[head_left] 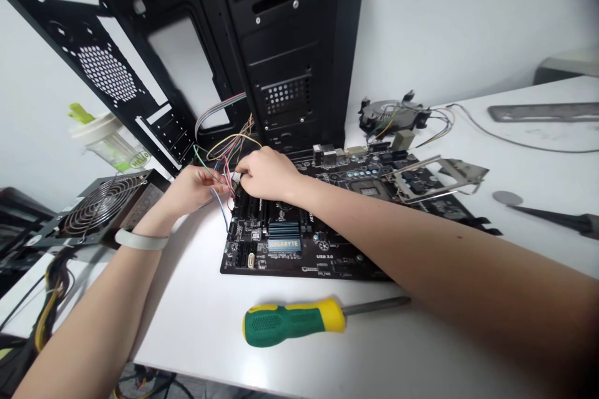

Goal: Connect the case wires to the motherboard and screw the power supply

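A black motherboard (283, 265) marked GIGABYTE lies flat on the white table. At its left edge, my left hand (193, 190) pinches thin coloured wires (228, 165) that run out of the black computer case (290, 43). My right hand (269, 176) reaches across the board, its fingers curled down at the same edge close to those wires. Whatever lies between the right fingertips is hidden. A blue wire (219, 204) loops from near my left fingers down to the board's left edge. On the board's right, the metal processor bracket (442, 174) stands raised.
A green and yellow screwdriver (292, 322) lies in front of the board. The power supply (100, 206) sits at the left with its cables (49, 299). Behind it stands a lidded cup (110, 140). A cooler fan (393, 113) and a metal plate (545, 112) lie at the back right.
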Demonstrator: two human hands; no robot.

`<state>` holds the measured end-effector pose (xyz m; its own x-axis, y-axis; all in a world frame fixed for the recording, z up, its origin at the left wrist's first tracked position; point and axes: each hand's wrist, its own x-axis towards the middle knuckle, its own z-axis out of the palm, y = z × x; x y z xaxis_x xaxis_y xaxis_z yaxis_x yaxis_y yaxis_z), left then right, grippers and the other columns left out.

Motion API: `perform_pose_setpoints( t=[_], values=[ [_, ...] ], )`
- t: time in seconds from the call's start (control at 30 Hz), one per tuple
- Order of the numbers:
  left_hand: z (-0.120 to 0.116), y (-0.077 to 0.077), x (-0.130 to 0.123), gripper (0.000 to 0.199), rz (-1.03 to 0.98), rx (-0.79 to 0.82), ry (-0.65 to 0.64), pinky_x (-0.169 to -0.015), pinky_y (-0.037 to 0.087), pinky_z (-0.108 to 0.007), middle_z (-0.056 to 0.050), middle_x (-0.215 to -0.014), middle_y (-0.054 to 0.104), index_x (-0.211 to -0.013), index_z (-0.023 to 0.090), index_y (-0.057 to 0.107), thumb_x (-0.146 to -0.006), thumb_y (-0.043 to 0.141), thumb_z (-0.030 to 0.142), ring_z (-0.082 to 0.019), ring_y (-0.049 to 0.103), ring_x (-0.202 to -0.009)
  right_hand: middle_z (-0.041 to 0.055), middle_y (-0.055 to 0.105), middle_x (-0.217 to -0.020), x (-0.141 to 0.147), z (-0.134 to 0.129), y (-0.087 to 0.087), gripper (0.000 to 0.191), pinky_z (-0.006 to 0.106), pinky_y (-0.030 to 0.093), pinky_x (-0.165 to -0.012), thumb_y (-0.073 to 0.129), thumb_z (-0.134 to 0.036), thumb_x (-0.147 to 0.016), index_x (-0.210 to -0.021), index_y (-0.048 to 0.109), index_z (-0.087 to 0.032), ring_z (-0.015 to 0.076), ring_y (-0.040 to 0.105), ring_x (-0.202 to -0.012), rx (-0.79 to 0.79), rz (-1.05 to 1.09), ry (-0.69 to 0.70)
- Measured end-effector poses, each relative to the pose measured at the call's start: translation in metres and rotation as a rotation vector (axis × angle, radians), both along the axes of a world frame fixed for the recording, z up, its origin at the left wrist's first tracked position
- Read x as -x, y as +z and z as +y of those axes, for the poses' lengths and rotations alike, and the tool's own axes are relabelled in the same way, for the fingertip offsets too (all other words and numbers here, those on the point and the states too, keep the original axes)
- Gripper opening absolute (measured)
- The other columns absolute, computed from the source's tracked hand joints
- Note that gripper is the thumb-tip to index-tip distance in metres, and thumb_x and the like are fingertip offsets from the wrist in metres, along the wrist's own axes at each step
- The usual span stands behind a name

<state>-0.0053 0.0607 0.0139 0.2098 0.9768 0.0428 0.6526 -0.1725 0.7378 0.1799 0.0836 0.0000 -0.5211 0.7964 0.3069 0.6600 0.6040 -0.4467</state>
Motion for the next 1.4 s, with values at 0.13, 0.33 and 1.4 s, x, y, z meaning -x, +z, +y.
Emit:
perform_pose_setpoints(
  t=[0.13, 0.33, 1.4],
  values=[
    [-0.001, 0.001, 0.0, 0.026, 0.189, 0.02, -0.068, -0.058, 0.049, -0.023, -0.005, -0.064, 0.071, -0.069, 0.013, 0.069, -0.064, 0.066, 0.038, -0.016, 0.063, -0.059, 0.0093, 0.069, -0.108, 0.0, 0.001, -0.003, 0.038, 0.038, 0.05, -0.081, 0.05, -0.019, -0.076, -0.108, 0.071, -0.022, 0.0254, 0.063, -0.098, 0.034, -0.008, 0.003],
    [-0.003, 0.001, -0.008, 0.029, 0.255, -0.05, -0.04, -0.058, 0.049, -0.024, -0.005, -0.063, 0.07, -0.07, 0.013, 0.069, -0.064, 0.062, 0.04, -0.017, 0.062, -0.057, 0.0116, 0.069, -0.105, 0.002, 0.001, -0.003, 0.035, 0.038, 0.051, -0.075, 0.05, -0.019, -0.076, -0.102, 0.073, -0.022, 0.0277, 0.064, -0.097, 0.045, -0.061, 0.018],
    [-0.005, 0.009, -0.018, 0.025, 0.519, -0.191, -0.09, -0.058, 0.042, -0.022, -0.002, -0.059, 0.067, -0.065, 0.013, 0.069, -0.061, 0.047, 0.024, -0.015, 0.058, -0.058, 0.0126, 0.069, -0.106, 0.0, 0.003, -0.002, 0.033, 0.036, 0.048, -0.073, 0.05, -0.026, -0.081, -0.106, 0.071, -0.023, 0.0275, 0.064, -0.095, 0.054, -0.062, 0.055]
  ],
)
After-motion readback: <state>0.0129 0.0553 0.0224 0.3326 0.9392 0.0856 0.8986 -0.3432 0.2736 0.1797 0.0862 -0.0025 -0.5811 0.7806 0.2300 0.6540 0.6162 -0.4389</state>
